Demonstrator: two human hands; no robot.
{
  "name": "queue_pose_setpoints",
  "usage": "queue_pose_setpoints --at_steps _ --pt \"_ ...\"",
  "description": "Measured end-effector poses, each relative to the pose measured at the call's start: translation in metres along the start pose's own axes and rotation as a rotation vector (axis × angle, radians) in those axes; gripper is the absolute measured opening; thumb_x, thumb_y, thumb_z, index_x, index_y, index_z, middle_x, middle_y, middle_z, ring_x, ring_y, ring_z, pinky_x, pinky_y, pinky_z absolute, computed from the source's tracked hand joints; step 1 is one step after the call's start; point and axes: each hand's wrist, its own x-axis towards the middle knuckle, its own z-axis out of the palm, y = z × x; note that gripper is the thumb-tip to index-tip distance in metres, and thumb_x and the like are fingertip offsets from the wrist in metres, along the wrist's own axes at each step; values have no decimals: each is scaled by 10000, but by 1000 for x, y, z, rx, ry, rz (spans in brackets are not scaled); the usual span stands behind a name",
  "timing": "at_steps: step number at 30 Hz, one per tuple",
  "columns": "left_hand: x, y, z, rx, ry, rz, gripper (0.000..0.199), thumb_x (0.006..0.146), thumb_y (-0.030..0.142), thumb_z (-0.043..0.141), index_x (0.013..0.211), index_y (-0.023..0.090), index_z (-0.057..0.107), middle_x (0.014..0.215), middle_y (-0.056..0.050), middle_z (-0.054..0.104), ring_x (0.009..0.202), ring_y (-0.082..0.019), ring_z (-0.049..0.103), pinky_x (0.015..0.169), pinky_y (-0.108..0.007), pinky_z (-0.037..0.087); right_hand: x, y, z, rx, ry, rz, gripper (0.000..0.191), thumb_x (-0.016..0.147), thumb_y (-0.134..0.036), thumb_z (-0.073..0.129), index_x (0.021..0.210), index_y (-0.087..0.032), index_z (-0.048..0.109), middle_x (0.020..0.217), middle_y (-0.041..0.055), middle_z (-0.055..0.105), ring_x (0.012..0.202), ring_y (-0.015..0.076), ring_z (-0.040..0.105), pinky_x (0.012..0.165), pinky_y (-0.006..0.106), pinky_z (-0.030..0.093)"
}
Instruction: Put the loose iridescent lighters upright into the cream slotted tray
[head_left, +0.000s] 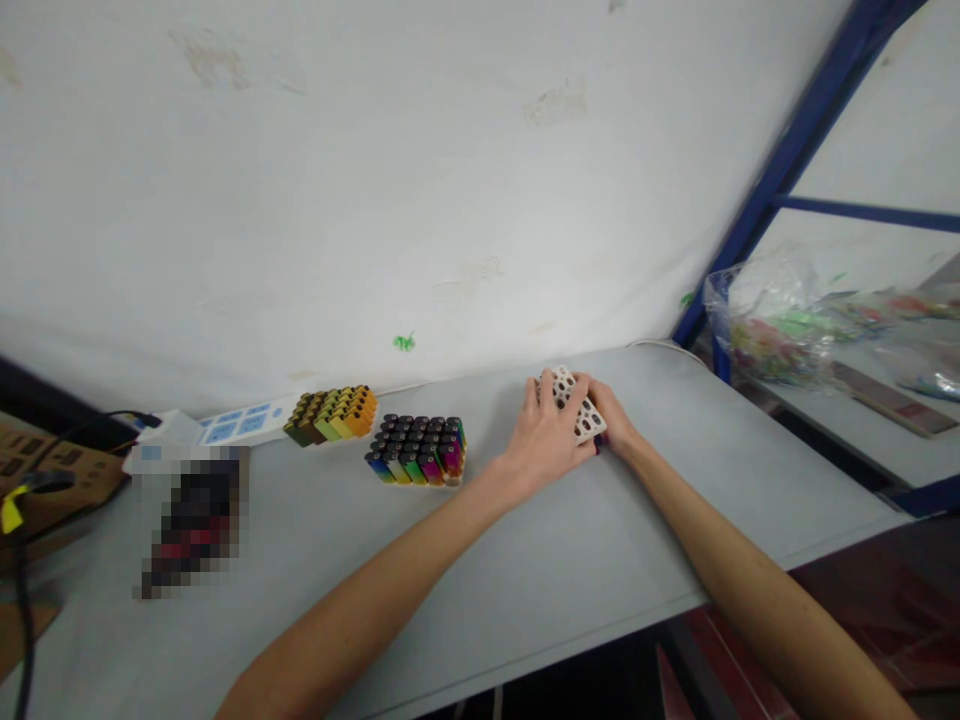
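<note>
A white tray with rows of oval holes [589, 425] sits at the right middle of the table, tilted at an angle. My left hand [546, 440] lies over its near left side, fingers bent across the top face. My right hand [609, 412] wraps round its far right side, with its fingertips partly hidden. Below the tray's near right corner a small dark purple piece shows; I cannot make out what it is. To the left stands a block of lighter-like cases with black tops and rainbow-coloured sides [416, 450], packed in rows in a pale tray.
Further left is a second tray of olive, yellow and orange cases [331, 414]. Behind it lies a white power strip [240, 424]. A blurred dark object [199, 515] rests at the left. Blue shelving [750, 225] with plastic bags [784, 330] stands right, and a white wall behind.
</note>
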Motion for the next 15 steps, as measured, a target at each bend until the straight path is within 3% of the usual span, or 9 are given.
queue_pose_setpoints --at_steps 5,9,15 --pt "2 4 5 20 36 -12 912 858 383 820 1624 186 367 1569 -238 393 1477 -466 360 1209 -617 350 3 -8 -5 -37 -2 6 369 910 -468 533 950 -180 759 993 103 817 947 294 719 924 408 579" --pt "-1 7 15 2 97 -71 937 843 381 815 1638 208 350 1580 -226 374 1470 -470 358 1203 -626 351 5 -18 -8 16 -60 34 466 970 -507 467 916 -166 780 948 102 817 932 292 724 880 383 584" --pt "-16 5 35 -48 209 -130 900 853 404 795 1623 247 357 1622 -214 289 1455 -455 386 1199 -610 378 6 -18 -10 107 -110 101 482 975 -551 508 1007 -193 830 1065 55 824 1049 289 729 1017 386 533"
